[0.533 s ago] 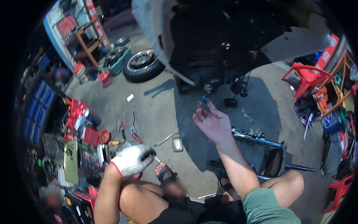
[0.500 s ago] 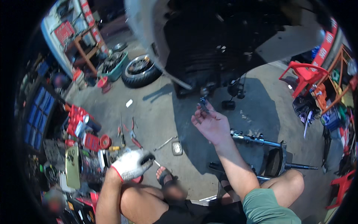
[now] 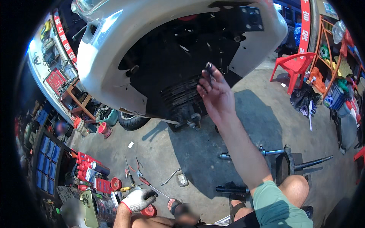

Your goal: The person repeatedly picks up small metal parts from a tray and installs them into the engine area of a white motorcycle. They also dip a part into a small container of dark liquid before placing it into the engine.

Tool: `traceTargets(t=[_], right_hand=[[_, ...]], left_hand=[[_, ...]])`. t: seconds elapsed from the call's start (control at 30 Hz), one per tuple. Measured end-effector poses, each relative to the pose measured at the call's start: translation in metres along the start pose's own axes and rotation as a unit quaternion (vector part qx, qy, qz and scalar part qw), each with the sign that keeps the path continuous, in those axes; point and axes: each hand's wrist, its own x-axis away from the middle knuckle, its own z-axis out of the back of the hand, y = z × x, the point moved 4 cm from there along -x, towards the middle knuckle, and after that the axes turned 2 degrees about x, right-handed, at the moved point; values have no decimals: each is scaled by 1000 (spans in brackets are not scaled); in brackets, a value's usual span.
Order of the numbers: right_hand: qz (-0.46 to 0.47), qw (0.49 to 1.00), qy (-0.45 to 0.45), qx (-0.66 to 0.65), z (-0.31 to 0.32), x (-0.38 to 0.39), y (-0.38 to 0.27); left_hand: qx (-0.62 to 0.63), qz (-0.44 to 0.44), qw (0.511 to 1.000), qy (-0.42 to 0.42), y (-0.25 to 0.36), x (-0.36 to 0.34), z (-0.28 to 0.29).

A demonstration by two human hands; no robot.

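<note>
Fingers of our right hand bent, gripping small dark part; its shape we hardly make out before dark hollow of white vehicle body. Gloved left hand low, fingers curled; whether gripping something, we cannot tell. Left forearm cut by lower edge. Tyre partly hidden behind body.

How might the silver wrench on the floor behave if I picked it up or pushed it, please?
The wrench would probably feel stiff, being a slim bar of what looks like metal. Lying flat, it seems likelier to slide or pivot than roll.
</note>
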Motion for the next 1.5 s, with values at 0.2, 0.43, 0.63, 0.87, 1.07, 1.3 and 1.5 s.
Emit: traceTargets(t=[0.2,0.43,0.63,0.87,1.07,1.3,1.5], right_hand=[[71,993,12,93,-23,-58,-2],[118,978,-41,167,-35,-112,20],[159,975,-28,150,-50,-138,34],[190,965,-47,172,-50,-149,45],[208,956,-65,194,-51,-157,50],[240,945,-60,213,-54,-161,59],[253,923,-27,289,-66,-163,66]], left_hand=[[-1,-36,999,1,-2,-7,-2],[23,-40,999,-27,-1,-15,1],[13,-27,995,-91,-2,-25,4],[5,-115,993,-12,7,-17,8],[22,-111,993,29,10,-12,14],[58,-97,993,15,13,-17,17],[73,-112,991,26,16,-13,20]])
